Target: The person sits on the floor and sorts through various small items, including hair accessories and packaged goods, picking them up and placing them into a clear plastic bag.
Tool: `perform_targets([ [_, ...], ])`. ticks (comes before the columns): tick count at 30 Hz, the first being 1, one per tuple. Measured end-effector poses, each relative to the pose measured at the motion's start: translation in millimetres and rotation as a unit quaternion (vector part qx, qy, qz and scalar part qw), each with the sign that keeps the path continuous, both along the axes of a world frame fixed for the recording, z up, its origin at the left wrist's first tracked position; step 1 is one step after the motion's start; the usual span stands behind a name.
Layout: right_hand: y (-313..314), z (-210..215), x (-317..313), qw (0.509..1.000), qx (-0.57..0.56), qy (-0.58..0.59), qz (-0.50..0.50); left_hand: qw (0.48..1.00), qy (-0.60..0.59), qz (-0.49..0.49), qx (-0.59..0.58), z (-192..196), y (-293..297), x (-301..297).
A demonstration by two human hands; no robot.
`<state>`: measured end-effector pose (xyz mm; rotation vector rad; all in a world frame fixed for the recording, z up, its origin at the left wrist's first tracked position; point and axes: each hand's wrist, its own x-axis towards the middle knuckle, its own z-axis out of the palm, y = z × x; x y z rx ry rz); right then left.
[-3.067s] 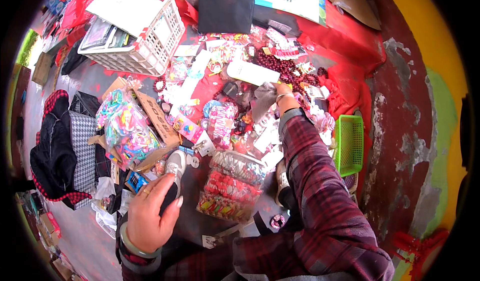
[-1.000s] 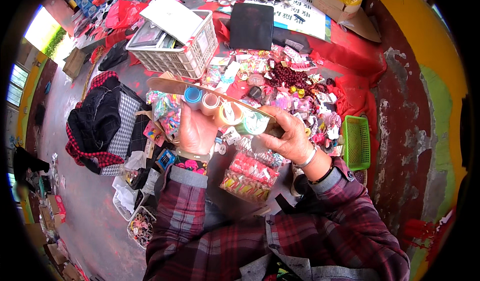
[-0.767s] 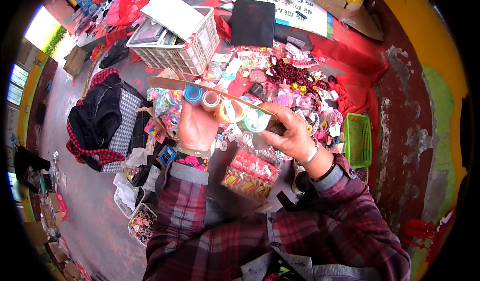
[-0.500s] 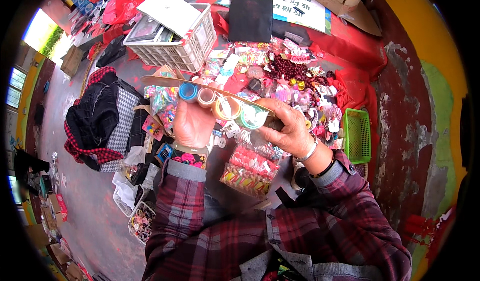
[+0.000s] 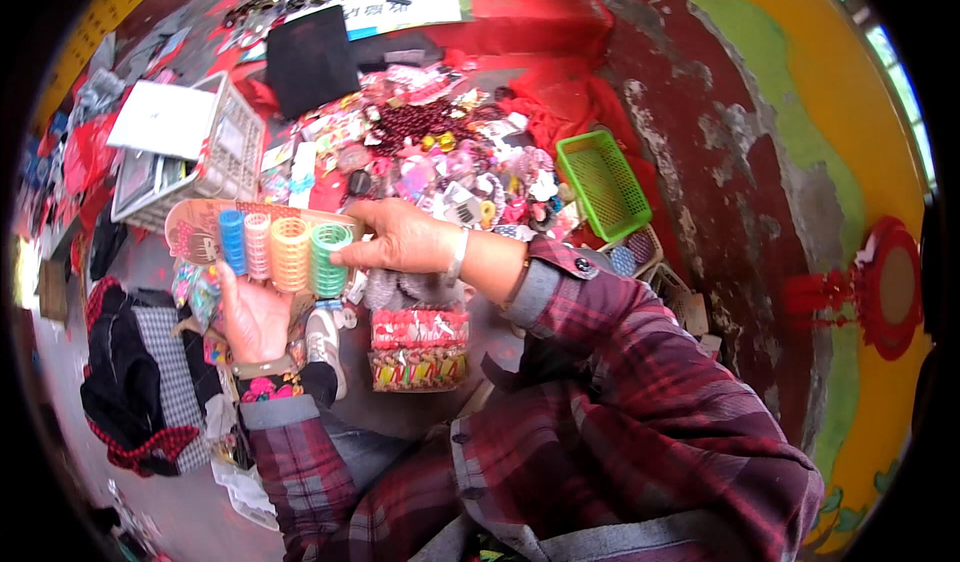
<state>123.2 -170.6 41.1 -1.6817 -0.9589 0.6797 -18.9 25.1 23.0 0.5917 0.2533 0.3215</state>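
A cardboard card (image 5: 195,237) carries a row of several plastic hair rollers in blue, pink, yellow-orange and green (image 5: 329,262). It is held up in front of me, with the rollers facing me. My right hand (image 5: 405,239) grips the card's right end, the thumb lying against the green roller. Under the left part, my left hand (image 5: 258,320) holds the card from below, thumb up near the blue roller (image 5: 232,242); its fingers are mostly hidden behind the card. Below the card stand clear packs of red and multicoloured small goods (image 5: 420,350).
Hair accessories and dark red beads (image 5: 415,125) are heaped beyond my hands. A white crate (image 5: 240,132) stands at the left, a green basket (image 5: 605,187) at the right. A black jacket (image 5: 120,372) lies at the lower left. A peeling wall (image 5: 740,212) bounds the right side.
The view has swung to the right. The card has tilted so the rollers now show their sides instead of their round ends. Both hands still hold it.
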Motion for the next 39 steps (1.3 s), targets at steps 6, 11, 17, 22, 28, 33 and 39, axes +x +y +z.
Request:
perform_targets([
  [6,-59.5,26.0,55.9,0.96,0.043,0.139,-0.241,0.991,0.108,-0.042,0.066,-9.2,11.6,-9.3],
  [11,-240.3,-1.4,111.4,0.883,-0.003,0.074,-0.463,0.986,0.133,-0.036,0.093,-10.7,8.7,-7.5],
  [17,-453.1,-58.3,101.9,0.696,-0.338,-0.031,-0.633,0.979,0.159,-0.037,0.125,-9.4,4.3,-16.6],
  [22,-593.3,-111.7,85.7,0.518,-0.295,-0.168,-0.785,0.973,0.179,-0.056,0.137,-18.9,-1.4,-7.7],
  [28,-558.0,-91.9,110.2,0.578,-0.372,-0.026,-0.726,0.965,0.2,-0.023,0.167,-9.4,-1.1,-19.3],
  [33,-469.0,-89.7,151.2,0.808,-0.093,-0.001,-0.582,0.978,0.156,-0.018,0.135,-15.6,-4.7,-10.9],
  [39,-177.2,-45.7,177.7,0.921,-0.222,-0.039,-0.317,0.975,0.164,0.074,0.131,-5.8,6.2,-18.0],
])
